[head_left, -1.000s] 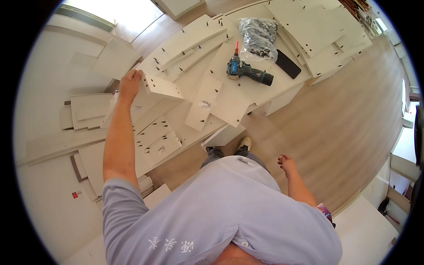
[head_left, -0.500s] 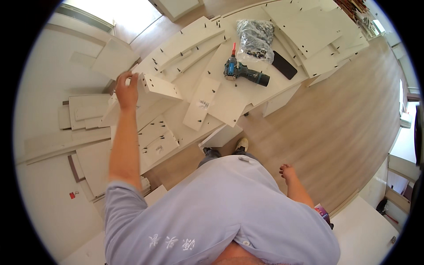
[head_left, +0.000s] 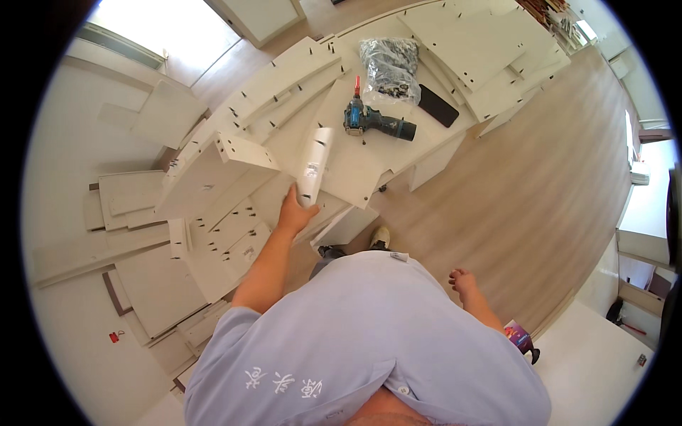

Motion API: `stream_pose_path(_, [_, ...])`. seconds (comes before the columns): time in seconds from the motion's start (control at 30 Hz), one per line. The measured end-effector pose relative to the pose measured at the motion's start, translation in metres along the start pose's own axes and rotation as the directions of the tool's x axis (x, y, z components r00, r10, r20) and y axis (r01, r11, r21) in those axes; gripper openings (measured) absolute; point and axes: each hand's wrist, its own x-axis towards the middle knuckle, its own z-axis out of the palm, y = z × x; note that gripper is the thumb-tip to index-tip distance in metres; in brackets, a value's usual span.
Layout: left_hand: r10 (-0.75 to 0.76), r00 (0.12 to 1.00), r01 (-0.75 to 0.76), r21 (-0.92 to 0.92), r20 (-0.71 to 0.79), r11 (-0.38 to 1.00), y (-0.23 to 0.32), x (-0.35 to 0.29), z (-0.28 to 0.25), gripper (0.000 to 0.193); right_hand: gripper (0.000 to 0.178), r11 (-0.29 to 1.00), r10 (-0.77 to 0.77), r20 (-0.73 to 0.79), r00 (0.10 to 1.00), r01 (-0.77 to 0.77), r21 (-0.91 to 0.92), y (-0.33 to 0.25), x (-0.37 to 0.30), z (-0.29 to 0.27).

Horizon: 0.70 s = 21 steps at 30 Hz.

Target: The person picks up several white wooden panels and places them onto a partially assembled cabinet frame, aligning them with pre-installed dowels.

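Observation:
My left hand (head_left: pixel 295 211) grips the near end of a narrow white board (head_left: pixel 313 167), its thumb on one side. The board is tilted up on edge above the worktable and carries a small label and dark fittings. To the left of it, a white panel assembly (head_left: pixel 238 165) with dark holes stands on the table. My right hand (head_left: pixel 463 281) hangs by my right side over the floor, fingers loosely bent and apart, with nothing visible in them. Beyond the held board lies a blue and black cordless drill (head_left: pixel 376 121) with a red tip.
A clear plastic bag (head_left: pixel 391 69) of small hardware and a black phone (head_left: pixel 438 106) lie past the drill. White panels (head_left: pixel 465 46) with dark pegs cover the far right of the table. More boards (head_left: pixel 160 280) are stacked at left. Wooden floor (head_left: pixel 526 163) stretches to the right.
My left hand has left the standing panel assembly, come right and nearer to me, and taken hold of the narrow board, which is now tipped up. My right hand has hardly moved.

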Motion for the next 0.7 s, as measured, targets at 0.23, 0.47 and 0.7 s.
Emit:
stream_pose_path(0.23, [0.346,0.729,0.567,-0.804,0.591,0.180,-0.001,-0.043,-0.027,0.089,0.034,1.000,-0.017,0.000,1.000,0.017,0.020,-0.004,0.021,0.017])
stream_pose_path(0.47, [0.353,0.755,0.522,-0.833,0.552,0.184,0.003,-0.054,-0.026,0.087,0.039,0.996,-0.046,0.119,0.992,0.055,-0.071,-0.033,0.013,0.036])
stream_pose_path(0.7, [0.101,0.985,-0.117,-0.107,-0.143,0.987,-0.006,-0.036,0.004,0.079,0.036,0.995,-0.064,0.090,0.994,0.070,-0.065,-0.033,0.021,0.029])
